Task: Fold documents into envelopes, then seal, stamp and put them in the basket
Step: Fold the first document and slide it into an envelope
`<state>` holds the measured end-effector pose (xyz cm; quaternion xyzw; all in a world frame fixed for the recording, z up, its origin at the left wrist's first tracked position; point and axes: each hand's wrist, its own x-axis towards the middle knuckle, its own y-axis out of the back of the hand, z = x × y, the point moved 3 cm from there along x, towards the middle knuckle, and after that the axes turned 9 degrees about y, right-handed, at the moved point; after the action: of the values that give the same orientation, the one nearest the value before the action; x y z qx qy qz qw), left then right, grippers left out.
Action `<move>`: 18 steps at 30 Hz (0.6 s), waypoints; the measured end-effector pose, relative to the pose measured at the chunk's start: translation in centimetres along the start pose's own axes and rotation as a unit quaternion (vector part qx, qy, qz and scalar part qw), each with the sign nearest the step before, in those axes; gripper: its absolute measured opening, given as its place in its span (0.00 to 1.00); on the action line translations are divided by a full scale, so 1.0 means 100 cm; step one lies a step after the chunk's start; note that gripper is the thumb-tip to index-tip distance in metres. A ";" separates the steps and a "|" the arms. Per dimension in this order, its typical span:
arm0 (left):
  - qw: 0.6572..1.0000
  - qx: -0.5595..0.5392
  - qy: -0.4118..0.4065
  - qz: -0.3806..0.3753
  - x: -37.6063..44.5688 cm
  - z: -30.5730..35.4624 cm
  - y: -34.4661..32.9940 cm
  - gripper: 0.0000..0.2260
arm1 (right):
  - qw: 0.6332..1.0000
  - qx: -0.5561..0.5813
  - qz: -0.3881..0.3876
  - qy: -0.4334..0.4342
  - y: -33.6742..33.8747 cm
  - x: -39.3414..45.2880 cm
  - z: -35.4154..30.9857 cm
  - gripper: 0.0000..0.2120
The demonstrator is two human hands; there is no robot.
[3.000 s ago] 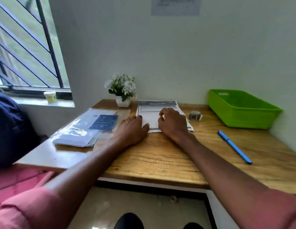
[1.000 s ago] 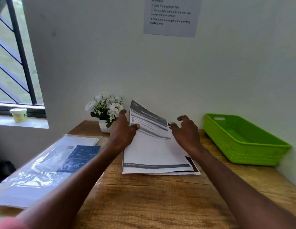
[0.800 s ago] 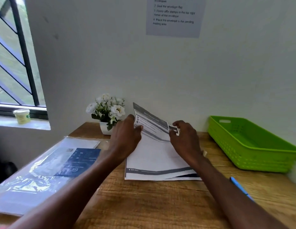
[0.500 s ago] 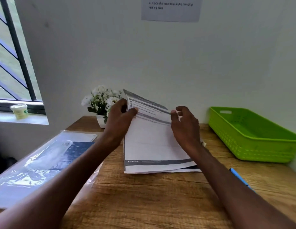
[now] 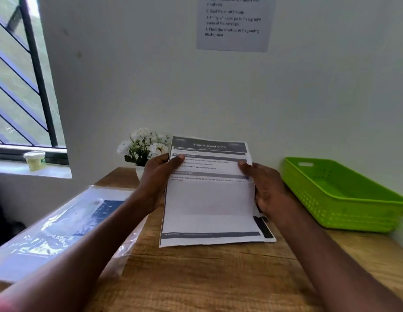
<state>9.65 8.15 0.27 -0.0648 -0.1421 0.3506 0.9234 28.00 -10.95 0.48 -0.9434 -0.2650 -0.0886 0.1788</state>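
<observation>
A white printed document (image 5: 209, 199) with dark header bands is lifted at its far end, its near edge resting on the wooden desk (image 5: 196, 278). My left hand (image 5: 159, 176) grips its left edge, thumb on the printed face. My right hand (image 5: 262, 185) grips its right edge. More sheets (image 5: 267, 230) lie under it on the desk, showing at the lower right. The green plastic basket (image 5: 340, 194) stands at the right against the wall, nothing visible inside it.
A clear plastic pack of envelopes (image 5: 61, 230) with a blue label lies at the left of the desk. A small pot of white flowers (image 5: 144, 147) stands at the back. An instruction sheet (image 5: 234, 21) hangs on the wall. A small jar (image 5: 35, 159) sits on the windowsill.
Both hands have raised the top sheet's far end higher and more upright, facing me. My right hand has moved from the top edge to the sheet's right side.
</observation>
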 end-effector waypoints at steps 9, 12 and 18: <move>0.998 0.048 -0.028 0.008 -0.010 -0.001 -0.003 0.12 | 0.997 -0.036 -0.070 0.013 0.000 -0.004 0.005 0.15; 0.999 0.025 -0.018 0.026 -0.011 -0.002 -0.005 0.12 | 0.996 -0.045 -0.076 0.021 -0.001 -0.006 0.005 0.11; 0.999 0.021 -0.012 0.027 -0.011 -0.002 -0.001 0.13 | 0.996 -0.050 -0.070 0.026 -0.002 -0.007 0.002 0.13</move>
<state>9.02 7.33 -0.07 -0.0454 -0.1438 0.3787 0.9131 27.34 -11.00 0.18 -0.9277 -0.3207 -0.1390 0.1314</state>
